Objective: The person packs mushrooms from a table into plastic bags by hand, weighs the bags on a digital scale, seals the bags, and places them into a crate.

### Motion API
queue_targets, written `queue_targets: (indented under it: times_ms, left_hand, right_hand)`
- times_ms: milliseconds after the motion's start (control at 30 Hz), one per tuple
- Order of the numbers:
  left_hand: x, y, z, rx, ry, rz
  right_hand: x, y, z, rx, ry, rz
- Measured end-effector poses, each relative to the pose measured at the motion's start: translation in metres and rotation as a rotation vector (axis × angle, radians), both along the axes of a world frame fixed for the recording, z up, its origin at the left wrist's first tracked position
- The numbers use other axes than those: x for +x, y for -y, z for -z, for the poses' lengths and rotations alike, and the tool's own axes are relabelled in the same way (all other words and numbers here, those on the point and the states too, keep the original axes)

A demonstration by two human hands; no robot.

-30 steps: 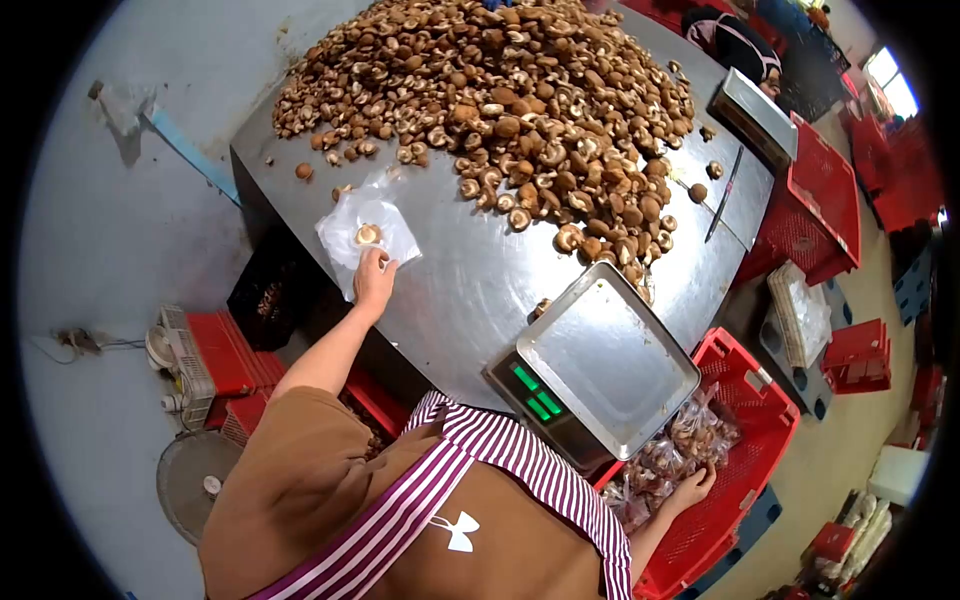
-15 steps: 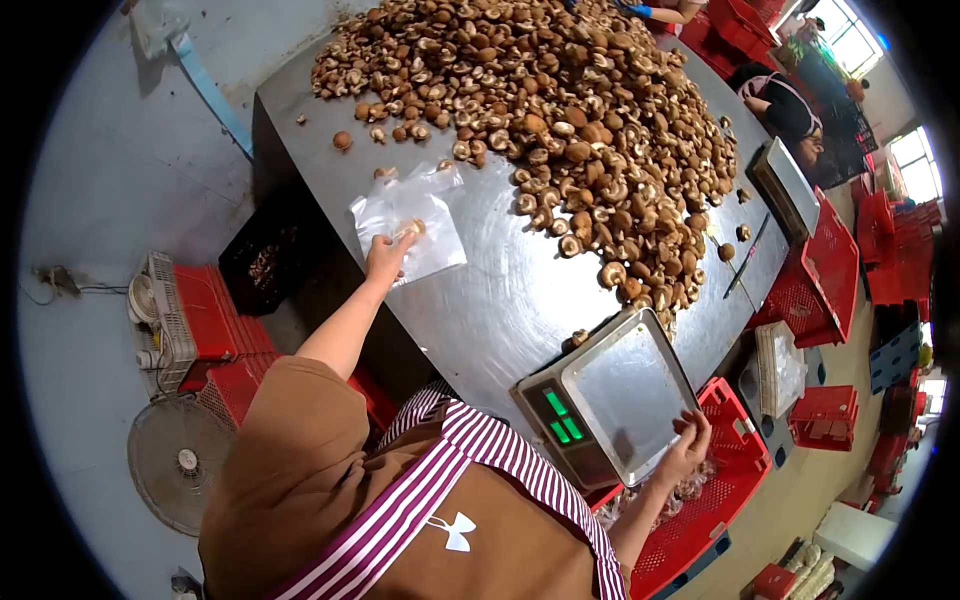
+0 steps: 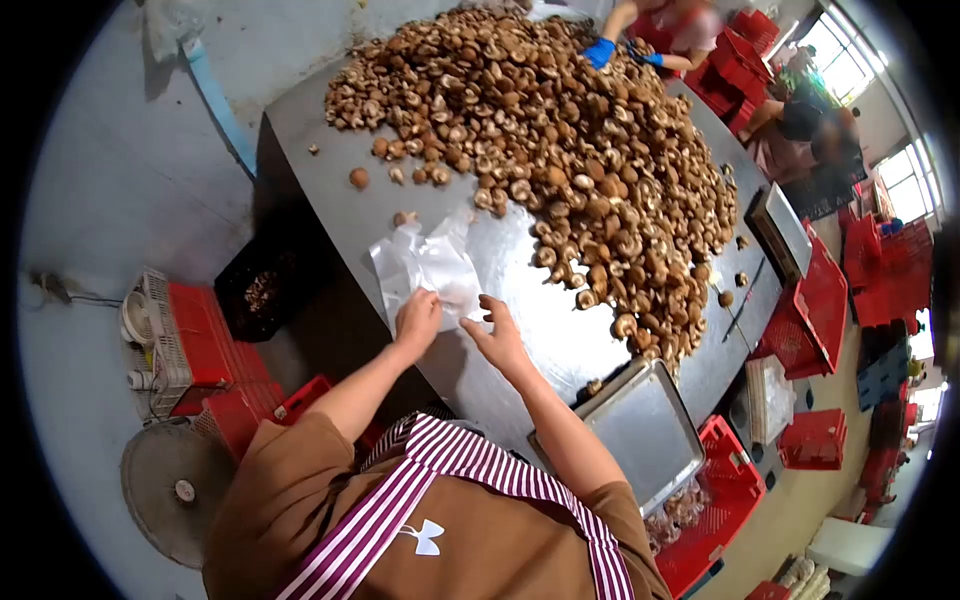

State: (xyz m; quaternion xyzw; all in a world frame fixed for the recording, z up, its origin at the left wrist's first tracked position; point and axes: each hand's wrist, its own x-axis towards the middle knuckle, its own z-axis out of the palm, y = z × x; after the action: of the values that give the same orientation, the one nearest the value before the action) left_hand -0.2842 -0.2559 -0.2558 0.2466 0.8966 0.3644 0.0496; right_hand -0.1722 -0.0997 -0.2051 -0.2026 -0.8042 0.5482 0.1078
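Observation:
A translucent white plastic bag (image 3: pixel 445 275) lies on the metal table (image 3: pixel 520 255) before me. My left hand (image 3: pixel 418 322) is closed on its near edge. My right hand (image 3: pixel 496 335) hovers just right of the bag, thumb and fingers apart and holding nothing. Beyond the hands spreads a large heap of brown mushrooms (image 3: pixel 580 160). One loose mushroom (image 3: pixel 403 218) touches or nearly touches the bag's far edge. To the right of my right forearm sits a weighing scale (image 3: pixel 640 435); my arm hides its display.
A red crate (image 3: pixel 715 510) with bagged goods stands under the scale's right side. A second scale (image 3: pixel 782 235) is at the table's right edge. Across the heap, a person's blue-gloved hand (image 3: pixel 600 52) touches mushrooms. A fan (image 3: pixel 180 490) stands at left.
My right hand has left the scale's pan and come over beside the bag. My left hand still grips the bag, now at its near edge. Blue-gloved hands have come further into view.

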Motion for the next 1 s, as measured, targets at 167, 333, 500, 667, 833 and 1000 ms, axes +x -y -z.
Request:
queue_targets:
  times_ms: [167, 333, 500, 667, 833, 1000]
  left_hand:
    - [0.005, 0.011, -0.009, 0.001, 0.096, 0.064]
    - [-0.019, 0.031, 0.035, 0.394, 0.489, -0.087]
    - [-0.06, 0.035, 0.041, 0.505, 1.112, -0.378]
    - [-0.085, 0.024, 0.038, 0.399, 1.112, -0.373]
    - [-0.095, 0.009, 0.021, 0.255, 1.126, -0.453]
    - [-0.067, -0.02, -0.004, 0.194, 0.821, -0.018]
  right_hand:
    - [-0.078, 0.018, 0.037, 0.04, 0.314, -0.016]
    - [-0.081, 0.021, 0.08, -0.322, 0.19, 0.016]
    - [-0.031, 0.004, 0.076, -0.33, 0.313, -0.249]
    - [0.027, -0.025, 0.021, -0.369, 0.381, -0.159]
    - [0.066, -0.054, 0.014, -0.507, 0.25, 0.143]
    - [0.065, -0.048, -0.022, -0.438, 0.182, 0.147]
